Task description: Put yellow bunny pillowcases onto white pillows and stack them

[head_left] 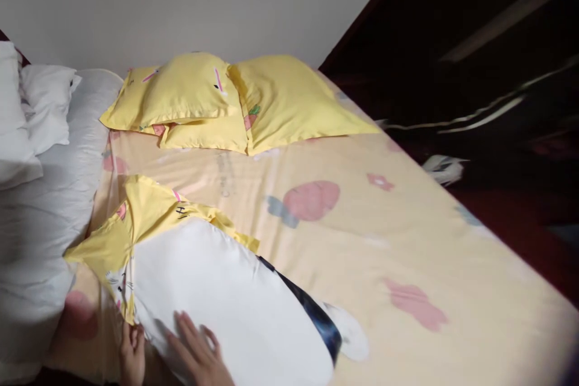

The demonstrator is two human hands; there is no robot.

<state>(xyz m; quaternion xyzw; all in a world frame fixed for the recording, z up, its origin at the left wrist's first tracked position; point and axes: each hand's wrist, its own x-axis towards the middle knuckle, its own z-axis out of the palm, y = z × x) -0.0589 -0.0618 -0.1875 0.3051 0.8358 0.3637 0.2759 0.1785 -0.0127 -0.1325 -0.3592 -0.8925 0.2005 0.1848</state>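
A white pillow [212, 289] lies on the bed at the near left, its upper left end inside a yellow pillowcase [149, 211] printed with a rabbit. At the lower edge of the case's opening, my left hand [132, 353] is closed, its fingertips pinching the yellow cloth. My right hand [199, 350] rests on the pillow's near side with the fingers stretched out and apart. The far end of the pillowcase is bunched and pointed, with loose yellow cloth along the pillow's upper side.
Several yellow pillows [194, 90] lie against the wall at the head of the bed. A peach sheet [398, 241] with strawberry prints covers the mattress. White pillows and grey-white bedding [45, 211] are on the left. A dark, shiny strip [314, 310] shows beside the white pillow.
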